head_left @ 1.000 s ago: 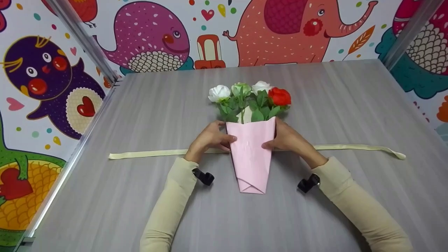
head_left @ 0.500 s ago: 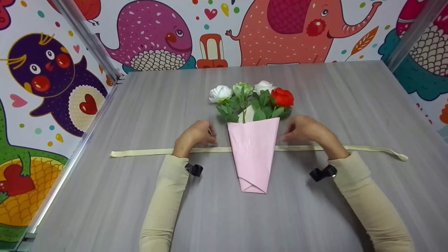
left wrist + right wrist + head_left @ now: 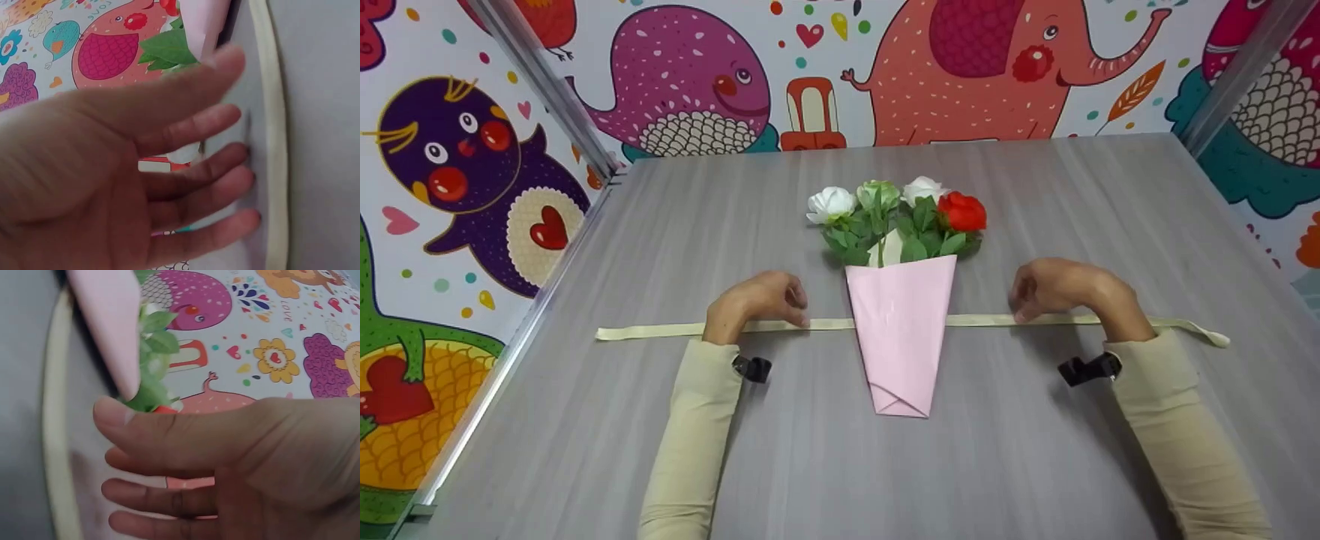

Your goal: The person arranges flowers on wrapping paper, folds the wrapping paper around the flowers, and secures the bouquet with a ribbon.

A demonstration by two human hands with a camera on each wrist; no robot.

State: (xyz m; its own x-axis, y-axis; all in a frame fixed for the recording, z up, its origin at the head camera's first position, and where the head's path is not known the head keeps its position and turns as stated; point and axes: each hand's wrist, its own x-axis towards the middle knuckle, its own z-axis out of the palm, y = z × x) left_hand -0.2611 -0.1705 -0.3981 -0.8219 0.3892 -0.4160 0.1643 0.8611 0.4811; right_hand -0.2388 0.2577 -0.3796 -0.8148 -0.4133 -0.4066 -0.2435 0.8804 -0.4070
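Observation:
A bouquet wrapped in pink paper [image 3: 901, 330] lies in the middle of the table, over a pale yellow ribbon [image 3: 832, 324] stretched crosswise beneath it. White roses [image 3: 832, 205], a green rose [image 3: 879, 195] and a red rose [image 3: 962, 211] poke out of the top among green leaves. To the left of the wrap is my left hand [image 3: 761, 296], fingertips close to the ribbon; the left wrist view shows its fingers apart with nothing between them. On the other side, my right hand [image 3: 1054, 289] hovers near the ribbon's right part, its fingers relaxed and holding nothing in the right wrist view.
The grey wood-look table [image 3: 780, 465] reaches back to a wall panel [image 3: 817, 45] with cartoon animals. Metal posts [image 3: 547, 82] rise at the back corners. Each sleeve carries a small black wrist camera [image 3: 751, 368].
Both hands have let go of the pink wrap's sides and moved outward and slightly nearer, down toward the ribbon. The bouquet has stayed in place.

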